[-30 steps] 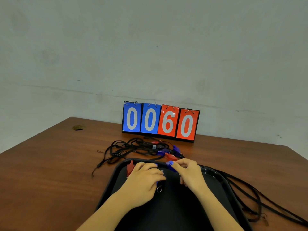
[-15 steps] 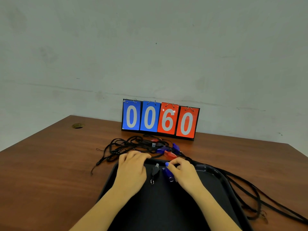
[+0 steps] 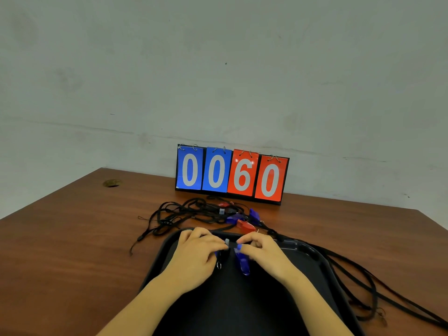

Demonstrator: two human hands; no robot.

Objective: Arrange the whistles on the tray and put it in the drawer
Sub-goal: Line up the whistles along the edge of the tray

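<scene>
A black tray (image 3: 312, 255) lies on the table right in front of me. Both hands rest over its far end. My left hand (image 3: 196, 253) has its fingertips closed on a black whistle (image 3: 227, 242) with a grey mouthpiece, whose key ring (image 3: 219, 265) shows below. My right hand (image 3: 264, 254) pinches the far end of a blue whistle (image 3: 243, 263) that lies on the tray and points toward me. Beyond the tray's far rim a red whistle (image 3: 245, 226) and two blue whistles (image 3: 234, 218) lie among tangled black lanyards (image 3: 184, 212).
A flip scoreboard (image 3: 231, 175) reading 0060 stands at the back of the brown table (image 3: 72, 238), against the wall. Long black lanyard loops (image 3: 363, 284) trail off the tray's right side across the table. A cable hole (image 3: 111, 183) sits at the far left.
My left hand came back from the tray's far rim onto the black whistle. My right hand stayed on the blue whistle, which now lies a little nearer me.
</scene>
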